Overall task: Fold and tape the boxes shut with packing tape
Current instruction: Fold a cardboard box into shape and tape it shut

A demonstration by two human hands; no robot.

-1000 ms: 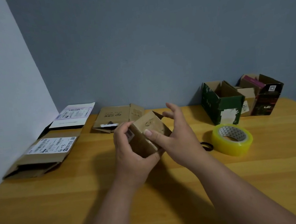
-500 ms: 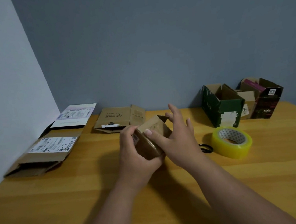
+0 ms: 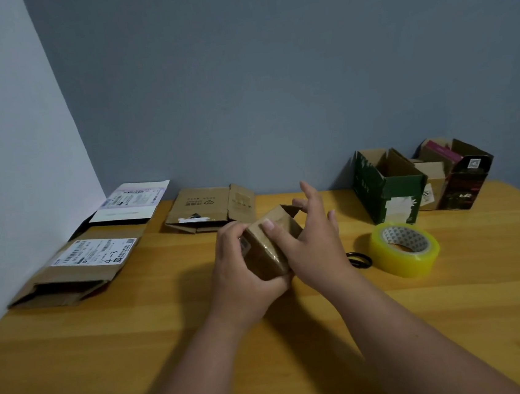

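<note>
Grey walls meet in a corner behind the wooden bench, which carries everything within arm's reach. Along the far left lie three flattened boxes: one with a shipping label, a white-topped one behind it, and a plain brown one, probably waiting their turn to be folded. At the far right stand a green box and a dark box, both with flaps up, so not yet taped. The tape lies flat on the right, close by for the sealing step, with a small black ring just beside it.

At the centre, the small box is held just above the bench between both hands. The left hand wraps its fingers round the near left side, steadying it. The right hand presses its thumb on the top face while its fingers stand spread and straight past the far edge, apparently to fold the raised far flap down. Taping has not begun.
</note>
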